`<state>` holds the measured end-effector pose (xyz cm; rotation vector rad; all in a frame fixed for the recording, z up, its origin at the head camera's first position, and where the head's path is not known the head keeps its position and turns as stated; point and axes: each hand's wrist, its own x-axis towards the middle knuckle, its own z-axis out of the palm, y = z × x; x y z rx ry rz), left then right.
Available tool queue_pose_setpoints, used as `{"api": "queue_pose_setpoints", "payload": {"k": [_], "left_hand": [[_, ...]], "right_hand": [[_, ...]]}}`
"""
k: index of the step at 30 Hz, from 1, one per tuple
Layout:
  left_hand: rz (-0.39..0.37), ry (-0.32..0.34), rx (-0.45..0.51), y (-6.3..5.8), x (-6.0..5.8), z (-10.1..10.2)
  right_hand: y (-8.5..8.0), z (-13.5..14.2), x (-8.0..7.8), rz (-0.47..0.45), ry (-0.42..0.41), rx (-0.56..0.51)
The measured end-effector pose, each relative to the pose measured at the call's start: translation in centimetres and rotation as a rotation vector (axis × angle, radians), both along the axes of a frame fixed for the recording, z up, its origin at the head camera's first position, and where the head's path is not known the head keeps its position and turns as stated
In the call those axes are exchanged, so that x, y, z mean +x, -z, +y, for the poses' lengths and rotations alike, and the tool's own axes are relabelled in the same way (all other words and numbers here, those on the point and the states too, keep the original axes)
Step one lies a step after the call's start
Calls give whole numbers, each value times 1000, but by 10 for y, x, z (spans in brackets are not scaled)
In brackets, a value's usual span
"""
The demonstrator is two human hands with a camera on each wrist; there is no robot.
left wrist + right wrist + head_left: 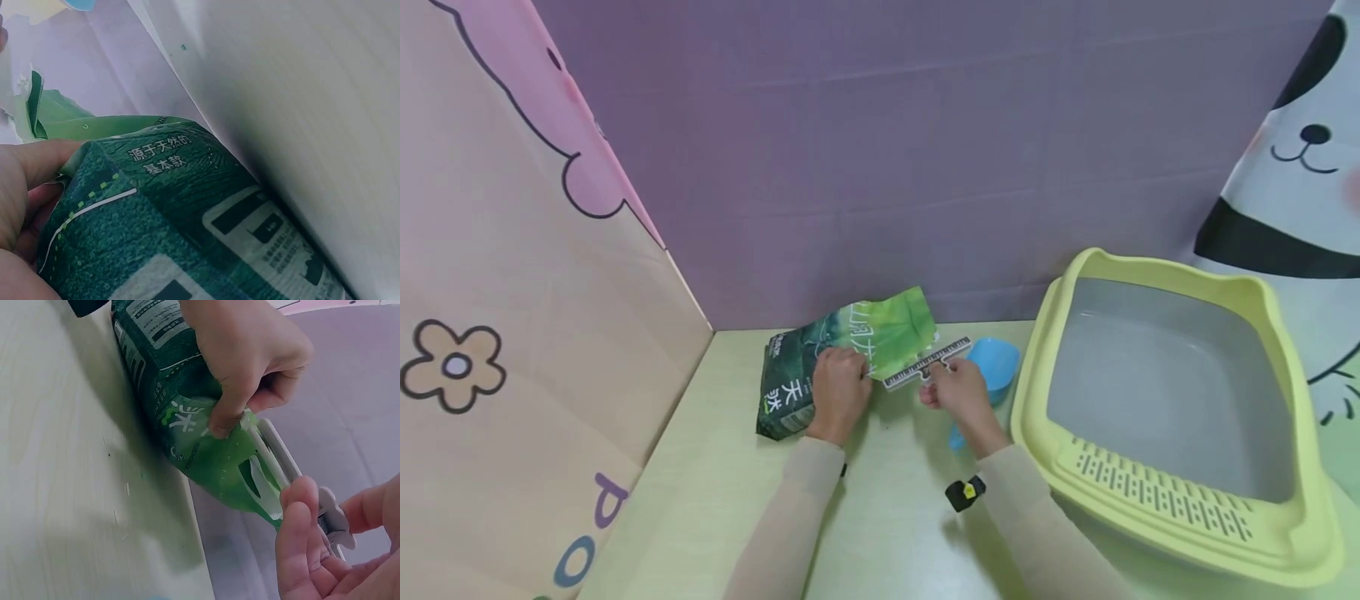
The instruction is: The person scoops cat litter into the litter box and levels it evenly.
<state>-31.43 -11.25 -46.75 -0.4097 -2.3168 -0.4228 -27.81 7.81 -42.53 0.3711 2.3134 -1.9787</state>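
Note:
A green litter bag lies on its side on the table, its torn top toward the right. My left hand pinches the bag's front edge near the neck, thumb and fingers curled on the film. In my right hand is a pale bag clip with a dark striped bar and a wavy-edged grip. In the right wrist view the clip lies along the bag's cut end, close to the left thumb. Behind the right hand sits a blue scoop, partly covered by that hand.
On the right stands a yellow-rimmed litter box with a grey floor and a slotted front ledge. A purple backdrop rises behind the table. A printed panel borders the left side. Small crumbs dot the table near the bag.

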Motion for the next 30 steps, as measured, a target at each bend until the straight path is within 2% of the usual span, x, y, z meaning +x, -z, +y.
{"api": "queue_pose_setpoints", "payload": {"k": [4,11,13,21,30], "left_hand": [[16,1,0,0,-1,-1],[32,8,13,0,0,0],[28,6,9,1,-1,0],[6,3,2,0,0,0],[14,8,12,1,0,1]], "right_hand": [[2,3,4,23,-14,130],[14,10,5,34,-130,529],[18,10,3,32,-159,610],[29,10,-3,48,-205,757],[36,9,-5,126,-211,985]]}}
